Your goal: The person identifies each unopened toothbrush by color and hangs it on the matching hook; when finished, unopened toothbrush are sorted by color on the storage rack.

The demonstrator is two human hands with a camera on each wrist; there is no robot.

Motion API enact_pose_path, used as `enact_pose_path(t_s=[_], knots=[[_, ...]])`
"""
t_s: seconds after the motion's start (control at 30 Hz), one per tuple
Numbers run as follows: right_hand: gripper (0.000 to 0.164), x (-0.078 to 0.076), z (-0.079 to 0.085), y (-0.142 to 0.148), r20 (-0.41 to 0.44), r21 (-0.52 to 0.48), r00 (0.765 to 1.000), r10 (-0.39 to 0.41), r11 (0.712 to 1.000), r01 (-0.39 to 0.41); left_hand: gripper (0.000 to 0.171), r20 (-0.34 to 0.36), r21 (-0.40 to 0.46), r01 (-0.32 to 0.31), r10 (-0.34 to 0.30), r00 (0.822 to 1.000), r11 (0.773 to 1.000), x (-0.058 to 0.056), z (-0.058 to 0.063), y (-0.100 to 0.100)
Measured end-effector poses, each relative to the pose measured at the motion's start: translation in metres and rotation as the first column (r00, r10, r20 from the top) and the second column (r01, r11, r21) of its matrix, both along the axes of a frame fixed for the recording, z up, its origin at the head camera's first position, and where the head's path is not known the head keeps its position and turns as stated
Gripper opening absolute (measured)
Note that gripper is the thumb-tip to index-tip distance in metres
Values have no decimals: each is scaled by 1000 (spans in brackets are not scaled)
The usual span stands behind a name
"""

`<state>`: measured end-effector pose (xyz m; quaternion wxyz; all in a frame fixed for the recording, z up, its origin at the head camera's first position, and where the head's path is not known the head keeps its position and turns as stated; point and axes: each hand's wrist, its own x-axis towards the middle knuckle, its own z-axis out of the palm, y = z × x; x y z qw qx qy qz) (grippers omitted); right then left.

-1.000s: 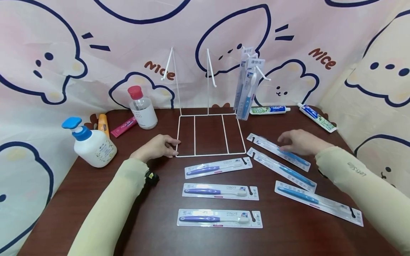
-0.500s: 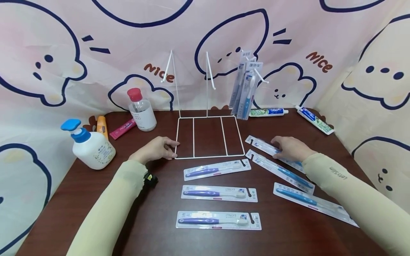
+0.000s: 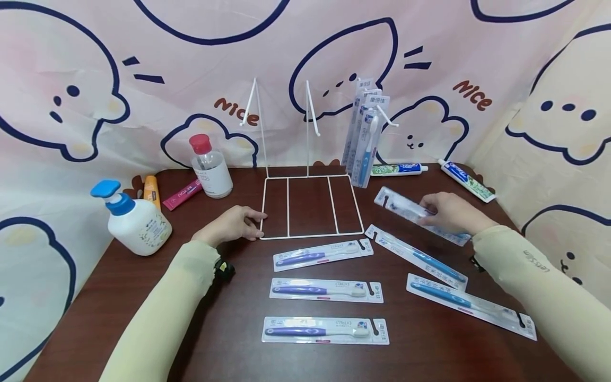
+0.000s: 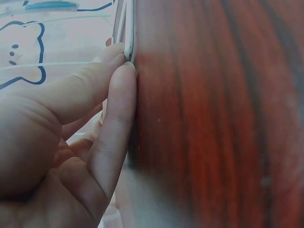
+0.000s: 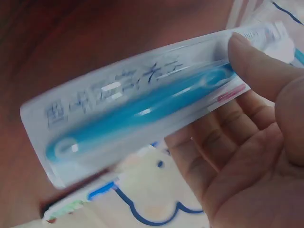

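Observation:
My right hand (image 3: 451, 212) pinches a packaged blue toothbrush (image 3: 403, 206) between thumb and fingers. In the right wrist view the blue handle (image 5: 142, 111) shows through the clear blister, tilted off the table. My left hand (image 3: 231, 223) holds the left front corner of a white wire rack (image 3: 312, 235); thumb and a finger meet on its wire (image 4: 129, 33) in the left wrist view. Several toothbrush packs (image 3: 366, 143) hang on the rack's right hook. Two blue toothbrush packs (image 3: 420, 257) lie below my right hand. Three purple toothbrush packs (image 3: 324, 290) lie in front of the rack.
At the left stand a pump bottle (image 3: 140, 225) and a red-capped bottle (image 3: 212, 170), with an orange tube (image 3: 151, 191) and a pink tube (image 3: 183, 194) near them. Two toothpaste tubes (image 3: 398, 170) lie at the back right. A patterned cloth (image 3: 191, 69) hangs behind the table.
My right hand has reached onto the farthest blue toothbrush pack, taken hold of it and raised it off the table. My left hand stays on the rack.

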<state>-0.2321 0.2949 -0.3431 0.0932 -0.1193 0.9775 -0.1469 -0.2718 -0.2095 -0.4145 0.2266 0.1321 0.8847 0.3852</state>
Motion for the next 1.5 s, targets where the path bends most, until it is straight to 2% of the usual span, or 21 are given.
enact_pose_path(t_s=[0.1,0.2,0.4,0.5,0.6,0.83,0.97,1.13,1.37,1.5], knots=[[35,7,16,-1,-72,-96,997,-28,995,21,53,-3,-3,0,0,1000,1000,0,-1,-1],[40,16,33,-8,-144,-222,987,-73,974,40,52,-14,-2,6,-6,1000,1000,0,-3,-1],[44,37,65,-35,-252,-470,957,-143,882,8,52,-12,3,5,-5,1000,1000,0,-3,-1],[43,43,72,-50,-283,-516,951,-125,855,-41,52,2,9,-2,2,1000,1000,0,-3,-1],[41,45,74,-62,-288,-533,953,-98,843,-75,52,9,12,-9,9,1000,1000,0,-3,-2],[47,33,66,-76,-238,-556,965,-108,830,-44,52,1,26,-3,3,1000,1000,2,-3,-1],[47,25,62,-80,-231,-569,965,-128,822,-27,52,-5,26,8,-8,1000,1000,2,-3,0],[49,13,56,-80,-236,-569,962,-140,822,-20,52,3,8,-10,10,1000,1000,2,-1,0],[47,-7,53,-83,-197,-627,974,-114,779,-36,51,-13,-2,-3,3,1000,1000,2,1,1],[48,-18,53,-86,-183,-636,977,-113,771,-30,51,-19,2,4,-4,1000,1000,1,0,1]])
